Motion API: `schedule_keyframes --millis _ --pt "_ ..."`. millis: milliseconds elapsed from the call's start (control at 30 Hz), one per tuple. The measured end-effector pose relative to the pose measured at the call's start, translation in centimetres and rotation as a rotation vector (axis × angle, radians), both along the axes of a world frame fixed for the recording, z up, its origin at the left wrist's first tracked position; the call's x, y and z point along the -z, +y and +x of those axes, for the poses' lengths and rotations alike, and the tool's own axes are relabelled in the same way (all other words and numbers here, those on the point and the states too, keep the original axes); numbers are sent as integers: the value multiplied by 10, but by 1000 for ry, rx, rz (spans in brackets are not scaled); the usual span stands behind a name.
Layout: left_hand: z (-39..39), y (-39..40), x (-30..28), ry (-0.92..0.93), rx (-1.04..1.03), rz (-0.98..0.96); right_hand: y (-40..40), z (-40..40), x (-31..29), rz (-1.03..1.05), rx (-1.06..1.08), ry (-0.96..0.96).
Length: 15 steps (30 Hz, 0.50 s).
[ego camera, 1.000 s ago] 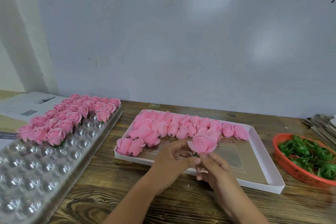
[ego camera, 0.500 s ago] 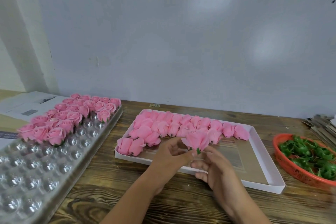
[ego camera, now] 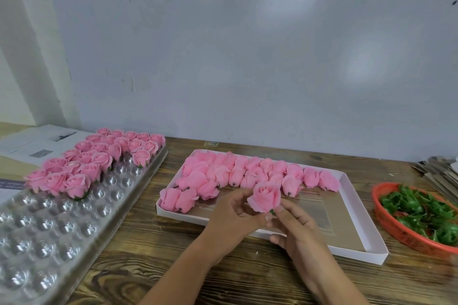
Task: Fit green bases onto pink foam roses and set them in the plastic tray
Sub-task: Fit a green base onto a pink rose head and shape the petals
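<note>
Right now, seen from the head camera, both hands meet over the near edge of the white box and pinch one pink rose between them. The left hand curls its thumb and fingers around the rose's lower left side, and the right hand pinches it from below and to the right, where a small bit of green base peeks out under the petals. The bloom stands upright, tilted slightly left, above the fingertips. Just beyond the grip, more loose roses lie on their sides in rows across the far part of the box. Well to the left of the grip sits the clear plastic tray, its far cups filled with finished roses and its near cups bare. Well to the right of the grip, an orange basket holds a heap of green bases. Everything rests on a dark wooden table.
</note>
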<state>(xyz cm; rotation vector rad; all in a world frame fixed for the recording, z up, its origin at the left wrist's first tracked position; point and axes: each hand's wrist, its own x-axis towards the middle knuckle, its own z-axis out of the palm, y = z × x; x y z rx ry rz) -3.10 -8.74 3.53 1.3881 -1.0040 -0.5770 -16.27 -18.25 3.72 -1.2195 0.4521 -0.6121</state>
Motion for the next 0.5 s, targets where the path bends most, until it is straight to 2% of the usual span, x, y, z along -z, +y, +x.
schedule_keyframes --millis 167,267,500 --pt "10 6 -9 6 -112 36 0 3 2 56 12 -1" --pt "46 16 -26 17 -238 32 0 4 5 71 24 -9" --pt "172 72 -57 -186 -762 142 0 8 8 80 20 3"
